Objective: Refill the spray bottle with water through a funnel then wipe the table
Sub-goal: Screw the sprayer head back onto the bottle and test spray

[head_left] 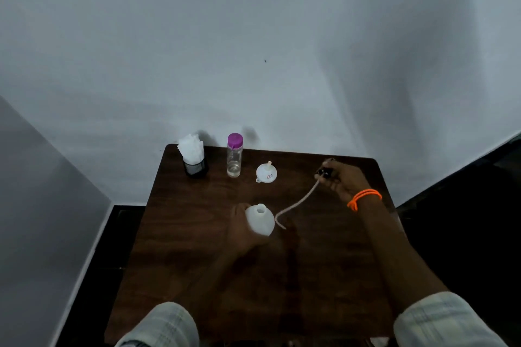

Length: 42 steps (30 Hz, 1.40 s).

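Observation:
My left hand grips the white spray bottle body at the table's middle; its neck is open with no head on it. My right hand holds the black spray head off to the right, above the table. Its pale dip tube hangs down in a curve beside the bottle, outside it. A white funnel lies wide end down, spout up, on the table behind the bottle. A clear water bottle with a purple cap stands further back, with a little water at its bottom.
A black holder with white tissues stands at the far left corner of the dark wooden table. A grey wall runs right behind the table. Dark floor lies on both sides.

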Each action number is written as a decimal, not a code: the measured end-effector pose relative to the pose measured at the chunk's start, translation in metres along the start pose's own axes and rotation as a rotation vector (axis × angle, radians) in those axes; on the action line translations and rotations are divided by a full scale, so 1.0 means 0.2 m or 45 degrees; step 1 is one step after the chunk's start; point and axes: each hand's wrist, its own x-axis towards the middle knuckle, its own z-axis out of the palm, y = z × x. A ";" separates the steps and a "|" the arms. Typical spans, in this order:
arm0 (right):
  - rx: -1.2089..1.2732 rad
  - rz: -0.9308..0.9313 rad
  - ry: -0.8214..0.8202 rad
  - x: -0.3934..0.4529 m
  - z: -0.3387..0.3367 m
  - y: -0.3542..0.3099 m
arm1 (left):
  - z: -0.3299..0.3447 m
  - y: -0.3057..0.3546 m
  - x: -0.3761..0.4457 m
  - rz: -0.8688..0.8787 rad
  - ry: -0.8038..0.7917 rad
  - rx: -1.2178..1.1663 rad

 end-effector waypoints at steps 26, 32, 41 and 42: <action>0.497 0.016 -0.258 -0.29 0.03 -0.31 | -0.27 0.29 -0.09 0.212 0.073 0.058; 0.283 -0.137 -0.195 -0.35 0.07 -0.28 | -0.25 0.31 -0.09 0.217 0.085 0.013; -0.219 -0.587 -0.255 -0.54 0.22 -0.25 | -0.23 0.44 -0.12 0.259 0.118 -0.057; -0.232 -0.633 -0.247 -0.56 0.24 -0.24 | -0.22 0.43 -0.12 0.246 0.124 -0.059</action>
